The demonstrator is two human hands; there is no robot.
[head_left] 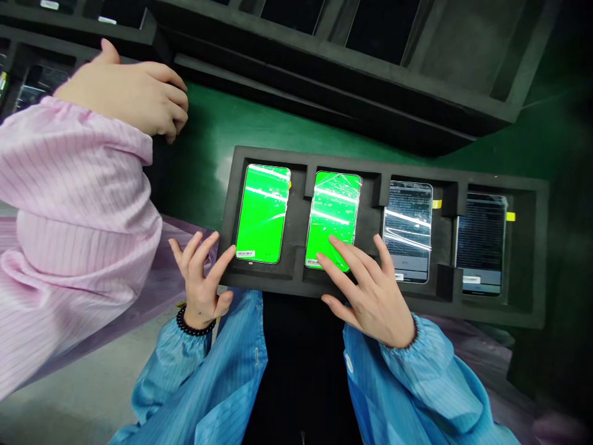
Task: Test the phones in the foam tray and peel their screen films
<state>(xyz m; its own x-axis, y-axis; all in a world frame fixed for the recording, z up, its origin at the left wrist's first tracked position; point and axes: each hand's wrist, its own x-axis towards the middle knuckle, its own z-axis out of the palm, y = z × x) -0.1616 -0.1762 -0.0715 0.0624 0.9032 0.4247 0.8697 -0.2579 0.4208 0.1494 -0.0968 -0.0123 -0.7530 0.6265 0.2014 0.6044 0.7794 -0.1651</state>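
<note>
Phone (pixel 334 211) under spread right fingers (pixel 356 263), left fingers (pixel 221 267) also apart, nothing clamped: probably light, stiff, slippery, fragile; best taken by long edges.

Four smartphones (pixel 263 214) lie in a row, one per compartment, inside a foam tray (pixel 540 253) on a workbench (pixel 259 117); behind it sits a second tray (pixel 370 77).

The tray (pixel 278 283) looks matt and foam-like, its phones (pixel 264 213) glossy and glass-like. The tabletop (pixel 217 123) behind the tray is smooth, faintly shiny; the pink sleeve (pixel 83 185) left of the tray is creased cloth.
</note>
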